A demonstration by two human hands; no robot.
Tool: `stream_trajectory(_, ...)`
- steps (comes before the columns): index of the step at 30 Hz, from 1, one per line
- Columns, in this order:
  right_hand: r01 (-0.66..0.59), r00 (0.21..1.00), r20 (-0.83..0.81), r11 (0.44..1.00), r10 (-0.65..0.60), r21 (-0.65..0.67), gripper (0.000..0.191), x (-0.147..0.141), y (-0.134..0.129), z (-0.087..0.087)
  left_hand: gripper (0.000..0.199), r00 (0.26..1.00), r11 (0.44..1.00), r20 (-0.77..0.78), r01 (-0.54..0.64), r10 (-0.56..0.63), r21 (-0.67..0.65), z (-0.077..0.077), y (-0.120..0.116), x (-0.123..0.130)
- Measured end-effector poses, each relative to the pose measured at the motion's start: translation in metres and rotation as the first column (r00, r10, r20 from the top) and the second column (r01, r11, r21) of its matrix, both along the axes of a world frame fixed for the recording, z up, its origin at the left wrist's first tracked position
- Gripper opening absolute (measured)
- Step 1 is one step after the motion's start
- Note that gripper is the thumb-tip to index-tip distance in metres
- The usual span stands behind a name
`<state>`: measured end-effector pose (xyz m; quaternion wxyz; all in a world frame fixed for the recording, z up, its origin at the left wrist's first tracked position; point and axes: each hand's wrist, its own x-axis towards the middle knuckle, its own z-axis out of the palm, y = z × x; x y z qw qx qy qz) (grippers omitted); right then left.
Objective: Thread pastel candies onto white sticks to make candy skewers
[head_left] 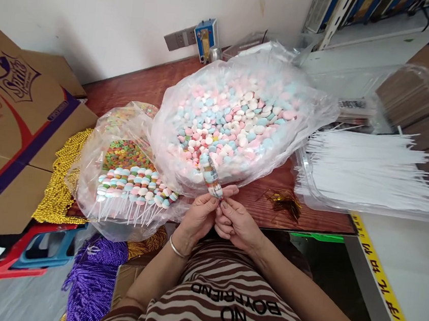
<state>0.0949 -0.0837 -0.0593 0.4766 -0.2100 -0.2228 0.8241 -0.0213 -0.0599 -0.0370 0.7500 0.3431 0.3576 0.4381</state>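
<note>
The fingertips of both hands meet at the lower end of a short skewer of stacked pastel candy discs (pixel 211 176), pinching it there. The left hand (pixel 197 219) grips from the left, its fingers curled around the base, a thin silver bangle (pixel 176 250) on the wrist. The right hand (pixel 237 225) pinches the same end from the right, just beside the left, thumb and forefinger pressed together. The skewer tilts up and away from the person, its top reaching the near edge of a big clear plastic bag of loose pink, blue and white candy discs (pixel 237 119). Left of that lies a smaller clear bag of finished candy skewers on white sticks (pixel 135 185). A little heap of gold twist ties (pixel 285 202) rests on the brown wooden table (pixel 146 84) right of the hands. Further right, a clear plastic tray of white plastic sticks (pixel 370 169) stands.
</note>
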Motion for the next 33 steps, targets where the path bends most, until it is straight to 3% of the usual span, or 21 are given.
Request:
stream_trajectory(2, -0.022, 0.999, 0.049, 1.0, 0.021, 0.011, 0.046, 0.0, -0.001, -0.002, 0.032, 0.999, 0.999, 0.008, -0.033, 0.033, -0.003, -0.002, 0.003, -0.003)
stream_trajectory(5, 0.055, 0.954, 0.284, 0.989, -0.092, 0.135, 0.047, -0.005, -0.006, -0.004, 0.029, 0.985, 0.985, -0.018, -0.173, 0.173, 0.018, -0.004, 0.001, -0.001)
stream_trajectory(8, 0.0, 0.856, 0.495, 0.957, -0.15, 0.29, 0.042, -0.002, -0.01, -0.005, 0.029, 0.961, 0.96, -0.05, -0.265, 0.271, 0.094, -0.005, -0.005, 0.001)
stream_trajectory(10, -0.133, 0.72, 0.663, 0.897, -0.205, 0.421, 0.036, 0.013, -0.011, -0.005, 0.029, 0.948, 0.943, -0.08, -0.292, 0.307, 0.162, -0.005, -0.007, -0.001)
stream_trajectory(11, -0.203, 0.594, 0.752, 0.851, -0.286, 0.484, 0.031, 0.025, -0.011, -0.005, 0.029, 0.942, 0.933, -0.091, -0.302, 0.324, 0.195, -0.005, -0.006, -0.004)
stream_trajectory(13, -0.285, 0.231, 0.851, 0.804, -0.471, 0.522, 0.019, 0.056, -0.01, -0.006, 0.031, 0.924, 0.908, -0.107, -0.332, 0.368, 0.256, -0.004, -0.003, -0.013)
stream_trajectory(14, -0.303, 0.041, 0.867, 0.82, -0.497, 0.485, 0.02, 0.073, -0.009, -0.007, 0.031, 0.914, 0.895, -0.115, -0.346, 0.39, 0.283, -0.005, -0.001, -0.017)
stream_trajectory(16, -0.279, -0.334, 0.841, 0.897, -0.426, 0.343, 0.025, 0.101, -0.005, -0.01, 0.032, 0.902, 0.881, -0.137, -0.353, 0.41, 0.314, -0.005, 0.002, -0.024)
stream_trajectory(17, -0.249, -0.462, 0.805, 0.926, -0.372, 0.284, 0.026, 0.11, -0.001, -0.011, 0.031, 0.901, 0.882, -0.147, -0.346, 0.407, 0.32, -0.006, 0.002, -0.025)
stream_trajectory(18, -0.232, -0.54, 0.775, 0.943, -0.328, 0.238, 0.027, 0.117, 0.002, -0.012, 0.031, 0.905, 0.887, -0.155, -0.334, 0.396, 0.319, -0.007, 0.001, -0.025)
stream_trajectory(20, -0.221, -0.601, 0.751, 0.96, -0.274, 0.173, 0.026, 0.121, 0.008, -0.013, 0.03, 0.916, 0.903, -0.168, -0.304, 0.365, 0.303, -0.008, -0.002, -0.022)
stream_trajectory(23, -0.225, -0.602, 0.761, 0.966, -0.243, 0.131, 0.026, 0.115, 0.013, -0.012, 0.03, 0.917, 0.916, -0.202, -0.28, 0.343, 0.287, -0.011, -0.008, -0.016)
stream_trajectory(28, -0.203, -0.661, 0.699, 0.962, -0.273, 0.184, 0.025, 0.11, 0.02, -0.017, 0.029, 0.914, 0.93, -0.259, -0.238, 0.312, 0.279, -0.017, -0.01, -0.013)
stream_trajectory(33, -0.232, -0.71, 0.664, 0.968, -0.236, 0.095, 0.022, 0.107, 0.032, -0.022, 0.026, 0.928, 0.95, -0.273, -0.188, 0.255, 0.248, -0.022, -0.012, -0.011)
